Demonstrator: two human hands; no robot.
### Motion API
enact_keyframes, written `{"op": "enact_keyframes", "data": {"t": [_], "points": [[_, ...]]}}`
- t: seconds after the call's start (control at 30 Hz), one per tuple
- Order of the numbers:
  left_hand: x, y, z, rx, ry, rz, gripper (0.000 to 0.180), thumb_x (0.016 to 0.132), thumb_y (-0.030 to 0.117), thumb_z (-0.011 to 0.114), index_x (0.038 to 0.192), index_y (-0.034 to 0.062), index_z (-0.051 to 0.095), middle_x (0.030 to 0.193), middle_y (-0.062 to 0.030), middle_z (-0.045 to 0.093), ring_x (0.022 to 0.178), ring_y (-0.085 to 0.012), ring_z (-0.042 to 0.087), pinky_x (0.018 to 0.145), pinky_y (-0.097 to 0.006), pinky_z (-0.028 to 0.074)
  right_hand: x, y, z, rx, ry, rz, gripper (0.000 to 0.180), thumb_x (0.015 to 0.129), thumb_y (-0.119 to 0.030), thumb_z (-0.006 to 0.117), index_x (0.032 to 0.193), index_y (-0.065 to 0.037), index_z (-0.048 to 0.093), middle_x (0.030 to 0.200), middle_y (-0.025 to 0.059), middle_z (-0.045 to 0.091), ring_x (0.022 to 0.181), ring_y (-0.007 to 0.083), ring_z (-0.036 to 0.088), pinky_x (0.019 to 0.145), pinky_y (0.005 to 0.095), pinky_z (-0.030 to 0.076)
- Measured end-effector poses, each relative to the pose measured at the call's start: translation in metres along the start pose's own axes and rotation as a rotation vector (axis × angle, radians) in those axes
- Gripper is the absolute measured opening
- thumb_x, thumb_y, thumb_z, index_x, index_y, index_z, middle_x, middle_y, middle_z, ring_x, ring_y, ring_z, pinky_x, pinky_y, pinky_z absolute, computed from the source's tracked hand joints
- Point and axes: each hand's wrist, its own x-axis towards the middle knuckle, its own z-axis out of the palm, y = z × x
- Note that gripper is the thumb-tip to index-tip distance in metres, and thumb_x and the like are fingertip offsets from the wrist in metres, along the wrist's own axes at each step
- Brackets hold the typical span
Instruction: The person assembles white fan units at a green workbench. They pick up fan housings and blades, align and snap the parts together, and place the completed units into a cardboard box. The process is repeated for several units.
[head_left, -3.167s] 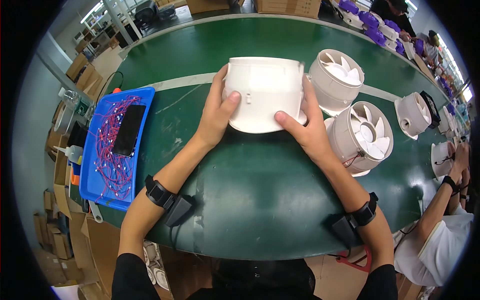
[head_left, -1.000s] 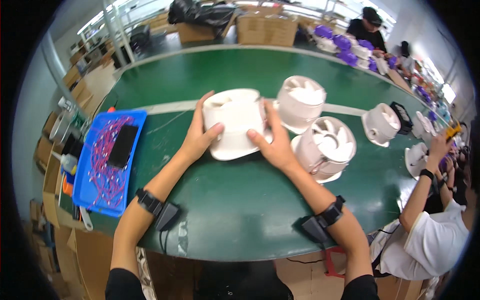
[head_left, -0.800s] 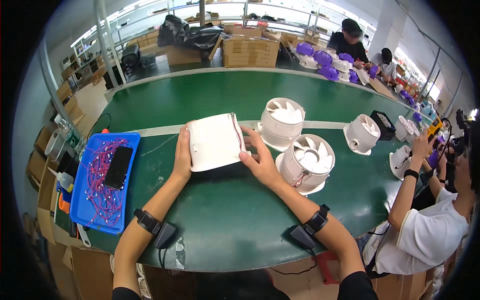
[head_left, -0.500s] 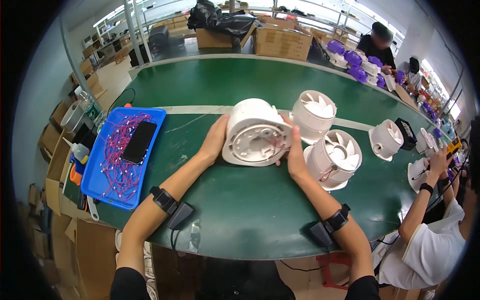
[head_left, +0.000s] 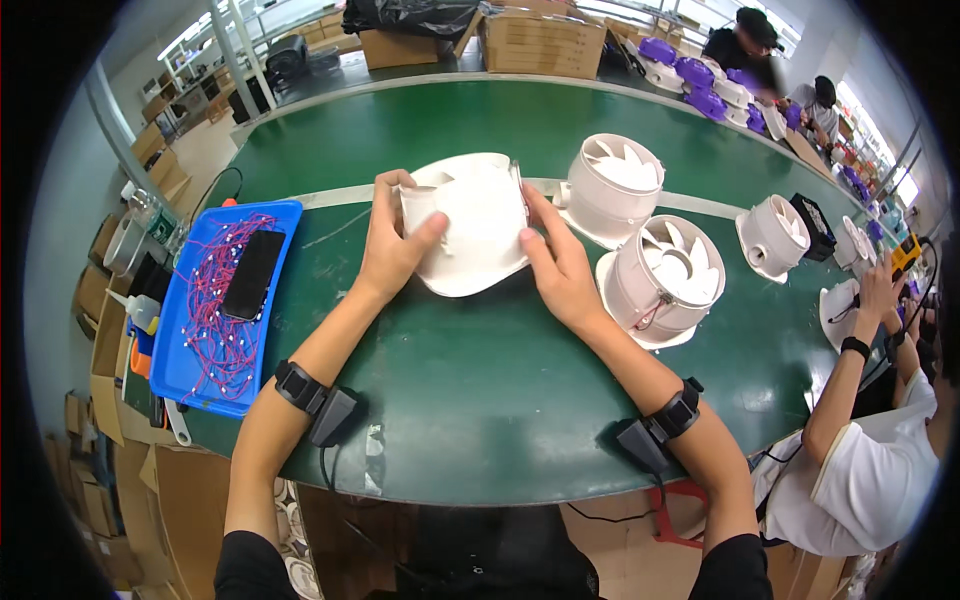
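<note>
Green, smooth and faintly glossy, the worktop [head_left: 500, 420] spreads before you, scuffed in places and crossed by a flat pale strip [head_left: 695, 204]. Beyond its far edge sit a ribbed brown cardboard box [head_left: 545, 45] and crinkled black plastic sheeting [head_left: 410, 15]. You have the white fan housing [head_left: 470, 235] between both hands, over the middle of the worktop: a rounded, matt plastic drum, tilted, its broad flange curving out along the lower edge and a bit of blade showing at the upper left opening. Your left hand [head_left: 395, 240] is clamped on its left side, thumb pressed on the near wall; your right hand [head_left: 555, 260] grips the opposite side, thumb and fingers on the plastic. You cannot tell from this angle whether the flange touches the surface.

Just beyond your right hand, two similar drums stand upright on their flanges. The farther drum [head_left: 620, 185] shows broad, angled blades; the nearer drum [head_left: 660, 295] has blades around a round hub and a thin dark red wire on its outer wall. On your left, a shallow rectangular blue plastic tray [head_left: 170, 365] carries a loose tangle of pink-red wires [head_left: 215, 340] with tiny white connectors, and a flat, dark-screened phone [head_left: 253, 275] lying on top. Each of your forearms wears a black strap with a blocky black module.
</note>
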Motion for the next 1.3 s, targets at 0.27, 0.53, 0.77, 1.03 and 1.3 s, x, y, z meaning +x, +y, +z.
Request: {"op": "enact_keyframes", "data": {"t": [0.27,0.53,0.77,1.03,1.3], "points": [[0.005,-0.005,0.009,0.3,0.001,-0.048,0.089,0.074,0.026,0.079,0.139,0.0021,0.023,0.13,-0.0213,0.048,0.122,-0.0279,0.048,0.102,-0.038,0.038,-0.006,-0.006,-0.002,-0.193,0.049,-0.27,0.007,0.075,-0.003,0.055,0.078,-0.002,0.062,0.072,0.0138,0.064,0.068,0.0285,0.064,0.063,0.036,0.05],[0.02,-0.016,0.044,0.4,0.054,-0.107,0.092,0.074,0.039,0.079,0.139,-0.0033,0.029,0.13,-0.0251,0.049,0.119,-0.0323,0.051,0.1,-0.039,0.042,-0.016,-0.005,-0.006,-0.191,-0.53,-0.061,0.016,0.072,-0.01,0.051,0.069,-0.008,0.066,0.063,0.011,0.063,0.058,0.0286,0.061,0.059,0.0392,0.048],[0.012,-0.025,0.058,0.46,0.102,0.021,0.086,0.078,0.033,0.074,0.139,-0.0059,0.028,0.136,-0.0242,0.044,0.127,-0.0326,0.043,0.107,-0.041,0.034,-0.008,0.005,0.012,-0.037,-0.586,-0.015,0.019,0.078,-0.01,0.053,0.081,-0.003,0.07,0.076,0.0111,0.069,0.065,0.0208,0.064,0.065,0.0332,0.05],[-0.153,0.127,-0.008,0.309,-0.628,-0.041,0.021,0.087,0.013,0.058,0.103,-0.001,0.057,0.094,-0.0176,0.063,0.087,-0.0317,0.062,0.077,-0.04,0.049,-0.012,-0.001,-0.004,-0.12,-0.621,0.125,0.019,0.084,-0.004,0.045,0.084,0.003,0.063,0.069,0.0017,0.054,0.064,0.0082,0.048,0.058,0.0234,0.038],[-0.412,0.214,-0.193,0.179,0.297,-0.937,0.034,0.099,0.027,0.049,0.092,0.0002,0.068,0.09,-0.0087,0.071,0.081,-0.0144,0.066,0.074,-0.027,0.05,-0.01,0.018,-0.01,-0.218,-0.664,0.125,0.018,0.092,-0.005,0.045,0.09,0.0,0.062,0.069,-0.0014,0.047,0.064,0.0061,0.04,0.057,0.0218,0.03]]}}
